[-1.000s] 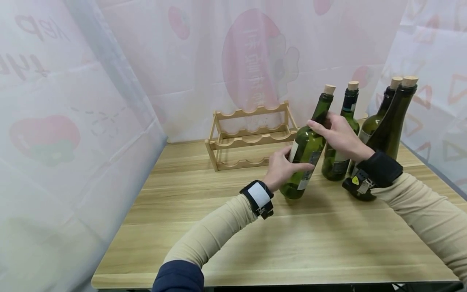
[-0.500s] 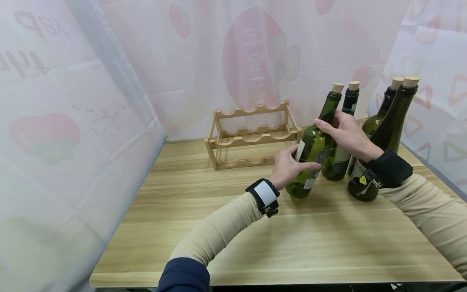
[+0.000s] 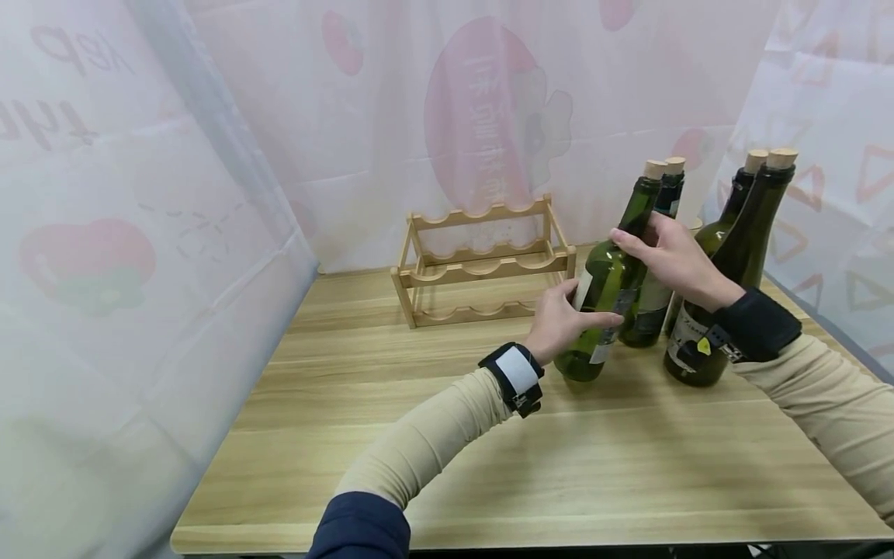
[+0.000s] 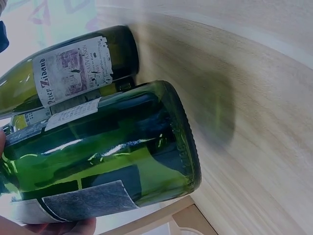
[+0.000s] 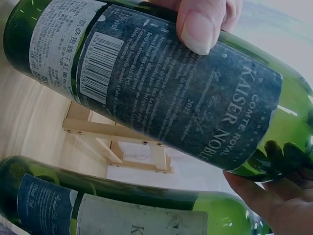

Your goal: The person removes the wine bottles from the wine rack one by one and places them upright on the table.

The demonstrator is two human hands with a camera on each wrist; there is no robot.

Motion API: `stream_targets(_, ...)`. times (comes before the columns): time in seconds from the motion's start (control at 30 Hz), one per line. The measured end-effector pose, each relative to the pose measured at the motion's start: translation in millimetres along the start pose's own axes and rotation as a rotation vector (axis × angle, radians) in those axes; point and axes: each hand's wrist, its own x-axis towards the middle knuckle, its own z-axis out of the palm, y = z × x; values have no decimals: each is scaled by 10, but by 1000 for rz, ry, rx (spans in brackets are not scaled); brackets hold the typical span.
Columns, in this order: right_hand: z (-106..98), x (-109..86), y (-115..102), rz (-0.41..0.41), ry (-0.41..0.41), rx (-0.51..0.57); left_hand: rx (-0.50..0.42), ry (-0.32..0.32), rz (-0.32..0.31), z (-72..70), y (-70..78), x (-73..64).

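A corked green wine bottle (image 3: 606, 272) leans to the right between my two hands. My left hand (image 3: 562, 322) grips its lower body, thumb across the label. My right hand (image 3: 677, 260) holds it at the shoulder, just below the neck. The base hangs over the wood in the left wrist view, its shadow apart from the glass (image 4: 98, 156). The right wrist view shows its dark back label (image 5: 161, 83) with a barcode. Close behind it stands another corked wine bottle (image 3: 667, 198), partly hidden.
A wooden wine rack (image 3: 482, 272) with scalloped rails stands at the back of the table (image 3: 335, 435). To the right are a dark wine bottle (image 3: 750, 225) and, behind it, another corked bottle (image 3: 714, 233). Printed white curtains (image 3: 349, 140) surround the table.
Both hands have shifted to the right with the wine bottle, which now overlaps the bottle behind it more. The rack and the other bottles have stayed in place.
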Motion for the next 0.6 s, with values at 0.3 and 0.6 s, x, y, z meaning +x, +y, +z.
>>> stream_targets(0.3, -53, -3, 32, -2, 7, 21, 41, 14, 6, 63, 10, 28)
stream_targets(0.6, -90, -13, 44, -5, 24, 25, 83, 25, -7, 112, 41, 43)
